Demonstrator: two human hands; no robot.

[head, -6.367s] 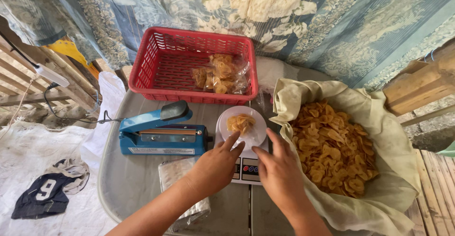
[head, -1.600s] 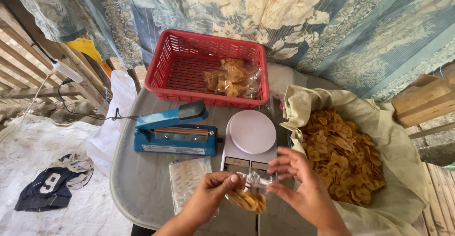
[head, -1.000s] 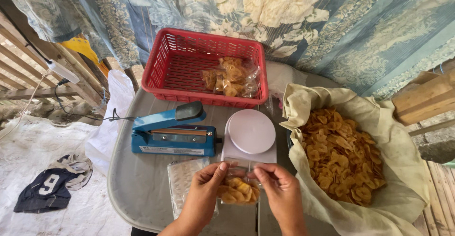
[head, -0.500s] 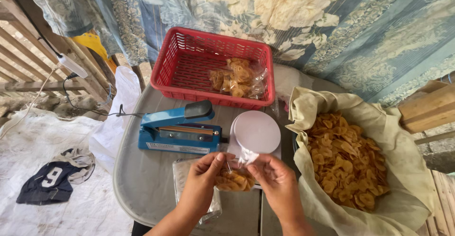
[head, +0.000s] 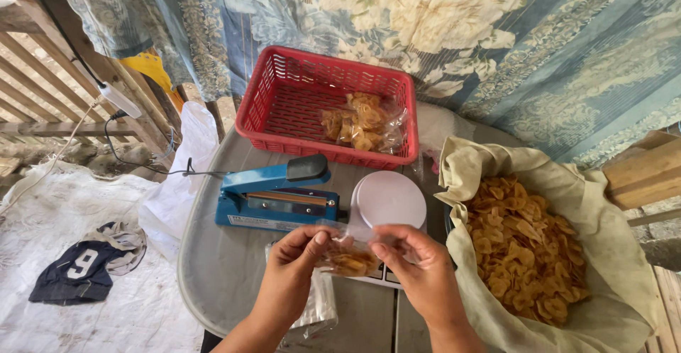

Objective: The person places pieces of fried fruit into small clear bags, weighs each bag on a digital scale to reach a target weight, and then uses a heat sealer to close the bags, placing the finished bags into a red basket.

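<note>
Left hand (head: pixel 294 268) and right hand (head: pixel 418 271) pinch a chip bag (head: pixel 347 257) between them, sealer (head: pixel 277 193) at 11 o'clock, nearer the left.

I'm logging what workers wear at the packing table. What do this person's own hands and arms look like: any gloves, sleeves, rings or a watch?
Both are bare. The left hand and right hand wear no gloves, and no rings show on the visible fingers. Both forearms are uncovered down to the bottom edge of the picture: no sleeve, cuff, watch or bracelet is in view. The fingernails look short and unpainted. Anything worn above the forearms lies out of frame.
</note>
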